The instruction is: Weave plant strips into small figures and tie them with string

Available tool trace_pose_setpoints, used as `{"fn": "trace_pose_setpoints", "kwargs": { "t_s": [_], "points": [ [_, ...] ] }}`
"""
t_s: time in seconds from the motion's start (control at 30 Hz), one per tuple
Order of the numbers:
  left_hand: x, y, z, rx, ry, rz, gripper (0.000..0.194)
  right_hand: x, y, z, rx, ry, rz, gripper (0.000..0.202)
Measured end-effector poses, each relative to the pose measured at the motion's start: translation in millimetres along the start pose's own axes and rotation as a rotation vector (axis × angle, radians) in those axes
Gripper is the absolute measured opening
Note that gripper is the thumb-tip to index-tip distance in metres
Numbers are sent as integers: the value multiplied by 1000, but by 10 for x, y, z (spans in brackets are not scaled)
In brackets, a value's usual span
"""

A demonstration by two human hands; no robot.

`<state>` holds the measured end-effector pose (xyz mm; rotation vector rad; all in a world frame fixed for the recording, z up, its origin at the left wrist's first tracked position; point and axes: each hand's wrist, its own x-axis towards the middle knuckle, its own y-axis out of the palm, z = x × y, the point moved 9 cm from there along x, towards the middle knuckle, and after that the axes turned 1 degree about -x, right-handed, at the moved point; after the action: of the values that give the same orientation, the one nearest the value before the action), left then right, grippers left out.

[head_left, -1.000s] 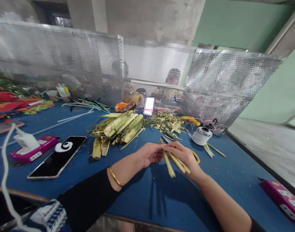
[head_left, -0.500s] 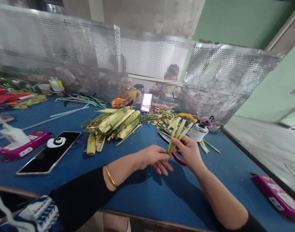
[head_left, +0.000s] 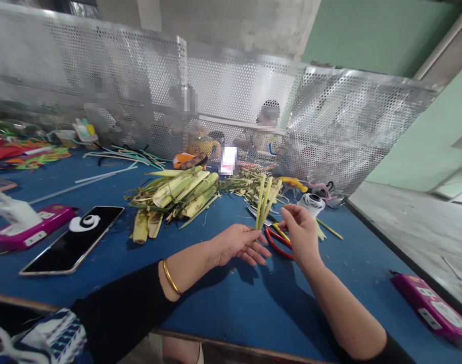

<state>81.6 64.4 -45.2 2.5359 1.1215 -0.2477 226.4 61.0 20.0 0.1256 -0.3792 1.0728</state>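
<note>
Pale green is showing at the tip of my left hand: in the head view, I'm pinching the lower ends of a few slim stalks between thumb and forefinger, while my other fingers are spreading loosely below, toward the right edge of the desk. The stalks are rising from that pinch, their long axes pointing up and toward the desk's far edge, fanning a little apart at the top.

My right hand is hovering on the side toward the desk's right edge, just beside the stalks but apart from them. Its fingers are curling in toward the thumb; I cannot tell whether they are pinching anything. So the stalks are lying leftward of my right fingertips, with their upper ends reaching farther toward the far edge, and the left hand is the nearer one, as it is gripping their base.

Red-handled scissors are lying on the desk between and beyond my hands, blades pointing toward the far edge. A heap of thicker stalks is resting left of them, and a white spool is sitting beyond my right hand, toward the far right corner.
</note>
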Motion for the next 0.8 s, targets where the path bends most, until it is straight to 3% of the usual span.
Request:
{"fn": "trace_pose_setpoints", "kwargs": {
  "t_s": [0.07, 0.13, 0.37, 0.7, 0.8],
  "points": [
    [13, -18, 4, 33, 6, -23, 36, -14, -6, 101, -58, -94, -5, 31],
    [24, -11, 24, 69, 3, -21, 37, -41, 87, 144, -74, -122, 81, 29],
    [44, 35, 77, 151, -4, 2, 27, -90, 274, 20, 20, 22, 230, 34],
    [49, -21, 34, 145, 34, -49, 40, -92, 132, -47, -8, 74, 122, 34],
    [50, -34, 30, 114, 32, -55, 41, -82, 140, 2, -1, 20, 134, 32]
  ]
}}
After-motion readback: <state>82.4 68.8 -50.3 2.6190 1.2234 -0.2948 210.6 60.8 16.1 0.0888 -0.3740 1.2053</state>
